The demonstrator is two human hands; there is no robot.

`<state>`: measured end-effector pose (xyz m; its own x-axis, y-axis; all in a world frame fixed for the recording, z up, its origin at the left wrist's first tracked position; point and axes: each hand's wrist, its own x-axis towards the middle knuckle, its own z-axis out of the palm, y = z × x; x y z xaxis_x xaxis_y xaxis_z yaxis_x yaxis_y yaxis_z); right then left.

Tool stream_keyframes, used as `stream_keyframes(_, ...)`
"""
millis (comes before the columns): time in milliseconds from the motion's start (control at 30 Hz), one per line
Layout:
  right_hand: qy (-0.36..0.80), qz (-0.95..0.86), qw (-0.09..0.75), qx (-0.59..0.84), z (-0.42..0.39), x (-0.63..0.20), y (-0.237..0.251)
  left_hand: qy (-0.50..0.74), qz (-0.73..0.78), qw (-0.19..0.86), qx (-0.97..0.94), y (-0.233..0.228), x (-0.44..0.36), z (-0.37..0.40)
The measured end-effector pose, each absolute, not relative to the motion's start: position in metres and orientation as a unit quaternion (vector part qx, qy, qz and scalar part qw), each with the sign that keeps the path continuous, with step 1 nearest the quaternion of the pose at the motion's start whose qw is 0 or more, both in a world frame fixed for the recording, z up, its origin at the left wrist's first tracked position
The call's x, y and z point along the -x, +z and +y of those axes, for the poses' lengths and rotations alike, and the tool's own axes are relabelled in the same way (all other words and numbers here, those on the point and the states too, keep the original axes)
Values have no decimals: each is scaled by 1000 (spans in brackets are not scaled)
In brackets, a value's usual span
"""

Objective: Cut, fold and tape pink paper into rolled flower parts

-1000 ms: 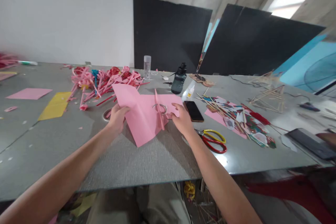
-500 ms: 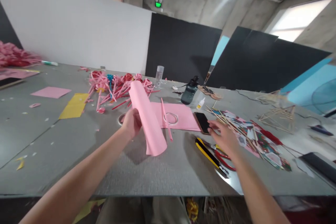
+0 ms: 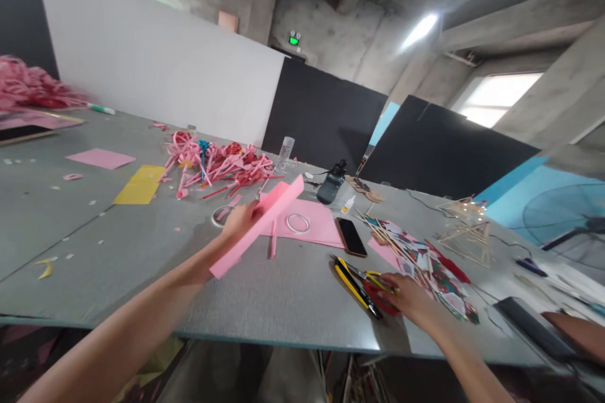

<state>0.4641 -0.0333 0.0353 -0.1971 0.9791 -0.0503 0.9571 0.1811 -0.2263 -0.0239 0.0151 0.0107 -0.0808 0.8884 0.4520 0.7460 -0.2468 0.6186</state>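
Note:
My left hand [image 3: 240,221] grips a pink sheet [image 3: 262,227], held tilted above the table and seen nearly edge-on. At the right, my right hand [image 3: 406,295] has its fingers closed around the red and yellow handles of a pair of pliers [image 3: 378,286], which lies on the table; its tips point away to the left. Right beside it lies a yellow and black utility knife [image 3: 354,286]. Beyond the held sheet are flat pink sheets [image 3: 321,220], with a white ring [image 3: 298,223] and a thin pink strip [image 3: 273,239] on them.
A phone [image 3: 351,237], a glue bottle [image 3: 348,204] and a dark water bottle [image 3: 331,182] stand or lie beyond the pliers. Wooden sticks and paper scraps [image 3: 425,258] spread rightward. Pink twisted strips [image 3: 227,164] and a yellow sheet [image 3: 139,184] are at left. Another person's arm [image 3: 574,334] shows far right.
My right hand has moved from beside the phone down to the pliers' handles. The pink sheet in my left hand has swung from curled and upright to a slant. The view has shifted.

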Motion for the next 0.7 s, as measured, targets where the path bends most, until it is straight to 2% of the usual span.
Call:
stream_keyframes(133, 136, -774, -11, 619, -25, -459, 37, 375, 602, 127, -693, 13, 16, 9)
stream_keyframes(333, 158, -772, -52, 614, -20, -451, 50, 391, 584, 155, -695, 11, 11, 11)
stream_keyframes(533, 98, -787, -87, 603, -20, -439, 58, 472, 557, 228, -644, 3, 13, 19)
stream_keyframes(700, 36, -788, -76, 610, -16, -439, 66, 531, 512, 313, -598, -7, 15, 27)
